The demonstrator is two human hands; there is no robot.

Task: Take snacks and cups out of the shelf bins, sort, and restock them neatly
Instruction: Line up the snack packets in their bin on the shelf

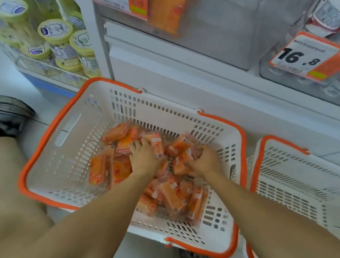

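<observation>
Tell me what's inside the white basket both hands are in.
Orange snack packets fill the basket; the left hand and right hand cover some. Anything beneath the pile is hidden.
</observation>
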